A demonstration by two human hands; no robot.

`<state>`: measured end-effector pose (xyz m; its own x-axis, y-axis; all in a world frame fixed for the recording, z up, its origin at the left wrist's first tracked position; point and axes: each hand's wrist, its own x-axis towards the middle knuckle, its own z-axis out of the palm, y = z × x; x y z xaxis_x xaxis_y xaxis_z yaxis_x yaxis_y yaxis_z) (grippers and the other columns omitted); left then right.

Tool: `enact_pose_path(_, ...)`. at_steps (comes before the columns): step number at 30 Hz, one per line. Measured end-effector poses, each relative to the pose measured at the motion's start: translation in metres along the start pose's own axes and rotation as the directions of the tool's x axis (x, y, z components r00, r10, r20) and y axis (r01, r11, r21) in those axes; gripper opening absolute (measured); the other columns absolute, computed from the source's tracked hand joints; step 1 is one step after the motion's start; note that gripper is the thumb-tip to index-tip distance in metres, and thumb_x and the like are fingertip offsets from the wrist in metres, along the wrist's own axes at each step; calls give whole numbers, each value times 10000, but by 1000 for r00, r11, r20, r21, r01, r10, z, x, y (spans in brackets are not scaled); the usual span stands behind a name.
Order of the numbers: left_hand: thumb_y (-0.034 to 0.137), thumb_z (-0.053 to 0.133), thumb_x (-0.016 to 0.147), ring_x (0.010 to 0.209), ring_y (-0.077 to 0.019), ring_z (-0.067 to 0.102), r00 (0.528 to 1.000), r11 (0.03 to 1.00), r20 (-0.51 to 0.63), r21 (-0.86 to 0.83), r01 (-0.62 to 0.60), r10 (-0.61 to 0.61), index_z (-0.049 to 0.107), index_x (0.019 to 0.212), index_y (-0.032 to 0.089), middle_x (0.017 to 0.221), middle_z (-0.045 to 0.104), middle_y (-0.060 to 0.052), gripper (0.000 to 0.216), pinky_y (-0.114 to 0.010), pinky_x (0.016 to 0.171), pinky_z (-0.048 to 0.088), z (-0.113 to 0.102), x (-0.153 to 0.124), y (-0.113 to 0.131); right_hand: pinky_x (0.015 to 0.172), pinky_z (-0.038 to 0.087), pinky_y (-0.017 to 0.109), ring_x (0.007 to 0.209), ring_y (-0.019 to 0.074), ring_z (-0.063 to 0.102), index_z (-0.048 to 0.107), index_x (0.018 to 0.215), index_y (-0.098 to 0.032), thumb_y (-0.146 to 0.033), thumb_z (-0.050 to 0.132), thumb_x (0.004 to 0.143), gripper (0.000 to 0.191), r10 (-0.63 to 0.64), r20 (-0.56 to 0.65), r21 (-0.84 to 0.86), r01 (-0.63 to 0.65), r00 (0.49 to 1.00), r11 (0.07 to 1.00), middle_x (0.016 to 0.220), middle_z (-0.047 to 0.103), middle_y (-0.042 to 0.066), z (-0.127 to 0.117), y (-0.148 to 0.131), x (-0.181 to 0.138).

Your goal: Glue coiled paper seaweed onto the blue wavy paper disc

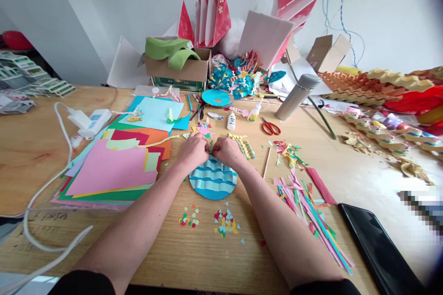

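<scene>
My left hand (194, 150) and my right hand (226, 150) meet at the far edge of a round blue paper disc (212, 179) covered in wavy light and dark blue strips. Both hands have their fingers pinched together on a small piece at the disc's top rim; what it is I cannot make out. Just beyond my fingers lies a small pink and yellow paper cut-out (202, 129). A folded yellow-green paper strip (243, 145) rests right of my right hand.
A stack of coloured paper sheets (114, 166) lies at left, with a white glue gun and cable (88, 122). Paper strips (311, 207), red scissors (270, 126), glue bottles (231, 120), a grey flask (296, 97), a wooden stick (266, 162) and a black tablet (377, 244) sit at right. Confetti scraps (207, 219) lie near me.
</scene>
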<state>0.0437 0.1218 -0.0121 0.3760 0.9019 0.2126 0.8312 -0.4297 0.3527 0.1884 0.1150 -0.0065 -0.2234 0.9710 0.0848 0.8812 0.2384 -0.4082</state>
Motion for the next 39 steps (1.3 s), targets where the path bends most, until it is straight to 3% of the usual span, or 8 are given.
enact_pose_path(12,62,580,649,984,-265,540,1000,1000,0,19,-9,9,702,638,165,893,693,-95,160,-348,877,459,0,0,-1,656,439,208,732,161,658,790,777,-181,-103,616,686,211,35,62,34,-37,997,999,802,753,45,-5,1,0)
enact_pose_path(39,45,564,669,1008,-265,516,999,999,-19,22,-26,27,695,650,144,933,674,-104,165,-334,882,467,-3,-2,5,682,431,211,772,169,640,766,747,-162,-84,597,676,199,34,28,-6,-34,999,999,819,738,54,0,0,0)
